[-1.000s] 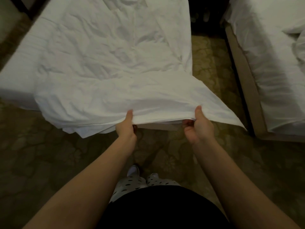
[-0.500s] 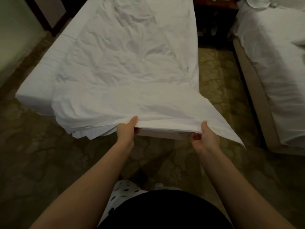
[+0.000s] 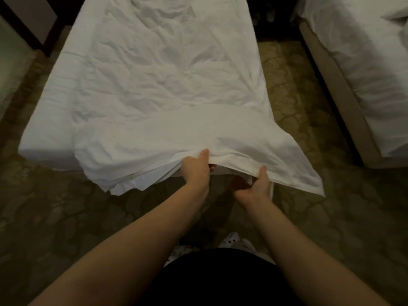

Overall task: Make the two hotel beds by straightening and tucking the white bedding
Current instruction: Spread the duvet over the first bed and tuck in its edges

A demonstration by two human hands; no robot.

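Sheet: wrinkled white cotton sheet (image 3: 167,89) spread over the near bed, its foot edge bunched and lifted off the end of the mattress, layers hanging in folds at the lower left
Sheet corner: right corner (image 3: 309,184) juts out past the bed's side, over the floor
Left hand: left hand (image 3: 195,171) at the sheet's foot edge, thumb on top, fingers curled under the fabric, pinching the hem
Right hand: right hand (image 3: 258,186) just beside the left one, thumb pressed on the hem, fingers folded beneath, clenched on the same edge
Near bed: white-covered mattress (image 3: 44,129), bare of the top sheet along its left side
Second bed: white bedding on a beige-framed bed (image 3: 364,69) at the right, well apart across the aisle
Floor: brown patterned carpet (image 3: 293,96) between and around the beds
Person: black top and spotted white trousers at the bottom edge
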